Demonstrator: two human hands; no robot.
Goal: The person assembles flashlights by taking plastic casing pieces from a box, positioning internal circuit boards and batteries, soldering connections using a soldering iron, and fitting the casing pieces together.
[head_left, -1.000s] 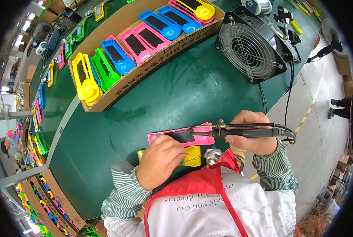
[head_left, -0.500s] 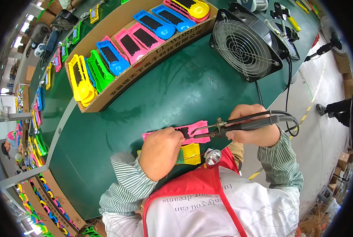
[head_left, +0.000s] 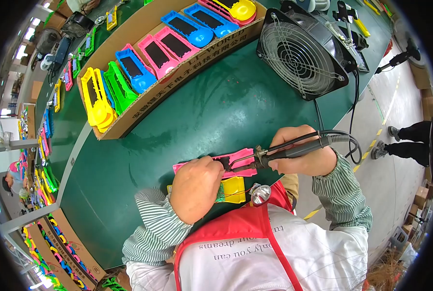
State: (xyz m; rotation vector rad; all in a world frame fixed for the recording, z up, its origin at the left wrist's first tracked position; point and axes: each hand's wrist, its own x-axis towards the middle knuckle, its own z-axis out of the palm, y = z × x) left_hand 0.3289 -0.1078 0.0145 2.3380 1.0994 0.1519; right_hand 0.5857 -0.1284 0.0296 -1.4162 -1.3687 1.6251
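Observation:
A soldering iron (head_left: 299, 149) with a cable and a thin metal feed tube is gripped in my right hand (head_left: 306, 151), its tip over the black panel of a pink plastic casing (head_left: 243, 157). My left hand (head_left: 197, 186) lies with curled fingers over the casing's left part; its fingertips are hidden, so what they pinch cannot be made out. Just below the pink casing sits a yellow casing (head_left: 235, 189) with a green circuit board (head_left: 220, 192) partly under my left hand. Thin wires run from there to a round silver lamp head (head_left: 260, 194) near the apron.
Beyond my hands, a cardboard box (head_left: 177, 77) holds several coloured casings. A black fan (head_left: 303, 53) stands at the back right, cables hanging near the table edge. More casings line the left side. A person's legs (head_left: 413, 140) show on the walkway at right.
Over the last second my left hand moved onto the pink casing, and the casing shifted slightly left. The iron's angle changed, its handle now tilted up to the right.

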